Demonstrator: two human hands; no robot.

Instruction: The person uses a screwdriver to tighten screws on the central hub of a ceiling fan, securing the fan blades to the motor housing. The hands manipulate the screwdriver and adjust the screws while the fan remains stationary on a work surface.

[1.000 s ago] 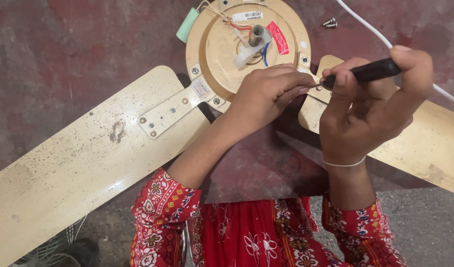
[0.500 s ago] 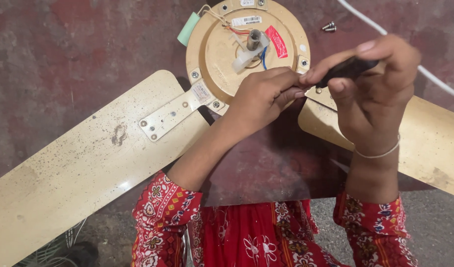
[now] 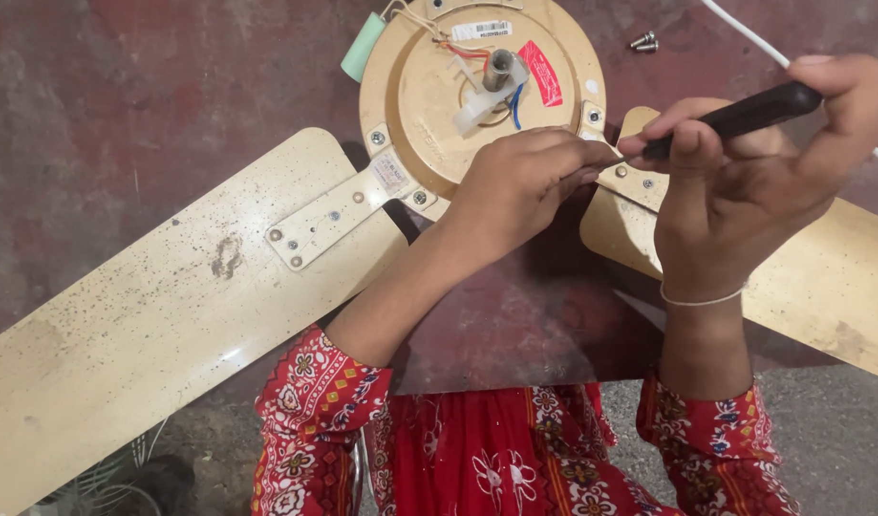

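At the fan motor [image 3: 482, 91], left hand [image 3: 520, 186] pinches the screwdriver tip; right hand [image 3: 754, 182] grips its black handle [image 3: 735, 117]; both blades [image 3: 162, 315] look attached; two screws [image 3: 643, 42] lie loose.

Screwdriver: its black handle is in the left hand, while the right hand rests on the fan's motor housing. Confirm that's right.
Not right: the head view shows the screwdriver in the right hand, and the left hand rests on the fan's motor housing.
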